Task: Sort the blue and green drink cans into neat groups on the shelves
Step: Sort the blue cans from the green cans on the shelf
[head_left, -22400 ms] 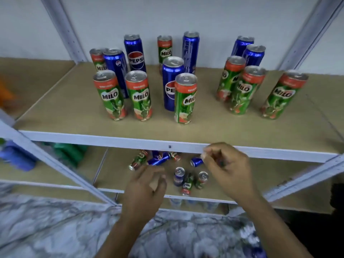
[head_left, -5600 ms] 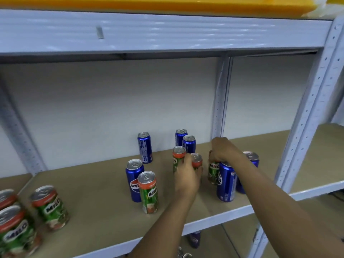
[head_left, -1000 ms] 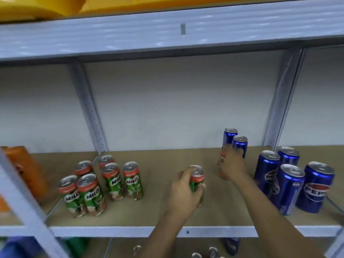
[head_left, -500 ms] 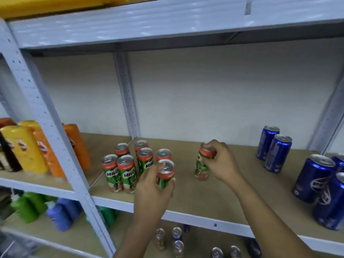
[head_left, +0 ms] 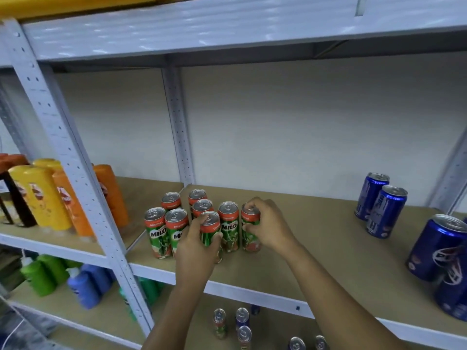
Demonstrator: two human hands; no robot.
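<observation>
Glossy metal Milo cans (head_left: 228, 227) at nine o'clock; shiny blue cans (head_left: 385, 210) at three. Matt brown board shelf (head_left: 316, 238), painted metal frame (head_left: 63, 137), glossy plastic bottles (head_left: 43, 195).

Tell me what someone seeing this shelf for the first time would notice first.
First, the two hands at the middle of the shelf: the left hand and the right hand each grip a green can at the right edge of a tight cluster of green cans. Next, the blue cans standing apart at the right end. Orange and yellow bottles fill the neighbouring bay on the left.
</observation>
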